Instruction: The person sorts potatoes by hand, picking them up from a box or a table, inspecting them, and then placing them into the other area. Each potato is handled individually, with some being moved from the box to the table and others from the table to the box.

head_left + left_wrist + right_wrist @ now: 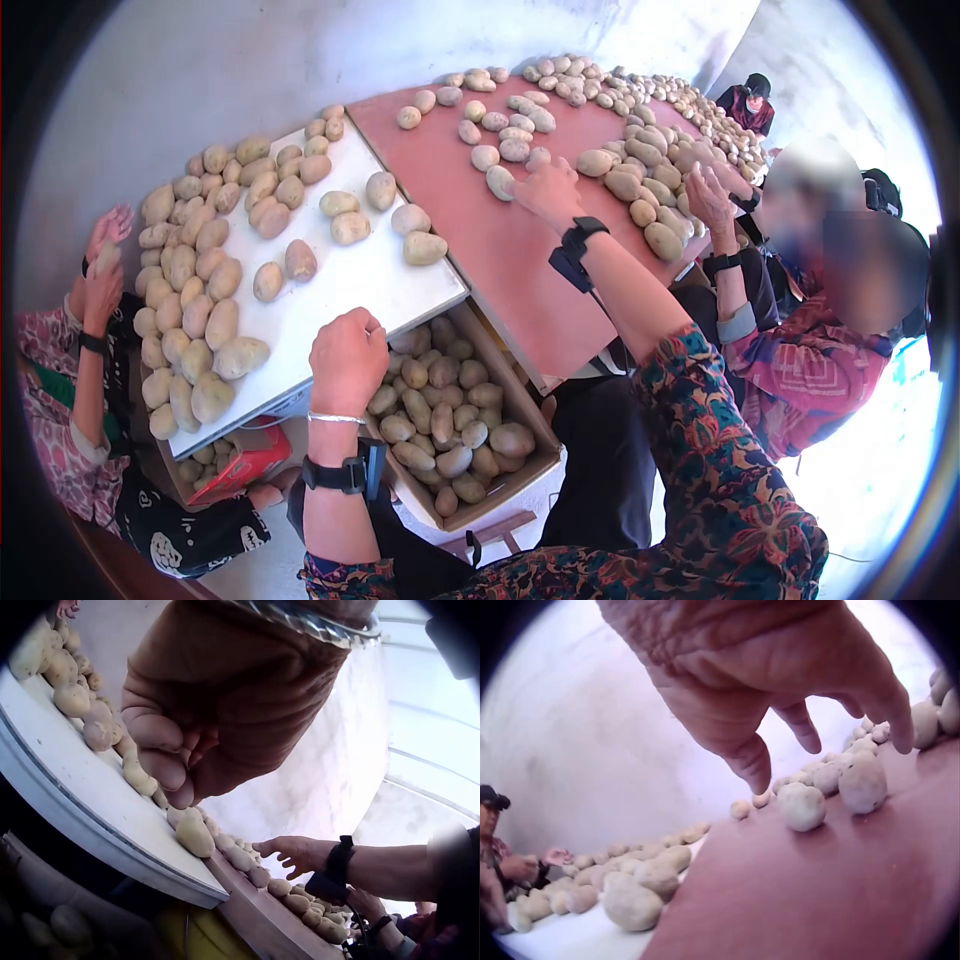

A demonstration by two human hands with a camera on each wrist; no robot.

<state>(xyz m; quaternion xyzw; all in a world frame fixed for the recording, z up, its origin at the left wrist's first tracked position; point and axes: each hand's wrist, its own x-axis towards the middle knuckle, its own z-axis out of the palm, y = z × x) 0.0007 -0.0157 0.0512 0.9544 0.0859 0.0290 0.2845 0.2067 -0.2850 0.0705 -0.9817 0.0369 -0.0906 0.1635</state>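
My left hand (348, 362) is raised over the near edge of the white tabletop (330, 285), above a box of potatoes. In the left wrist view the fingers of this hand (232, 705) are curled in, with no object seen between them. My right hand (548, 190) reaches over the red tabletop (500, 270), beside a pale potato (500, 182). Seen from the right wrist, the hand (780, 682) has its fingers spread and bent downward, above and behind two potatoes, one rounder (801, 807) and one darker (863, 784); it grips neither.
Potatoes lie heaped on the white top's left (198, 285) and the red top's right (645, 170). A cardboard box (545, 462) full of potatoes stands below the tables, a red box (240, 462) farther left. People sit at the left and right, their hands over the tables.
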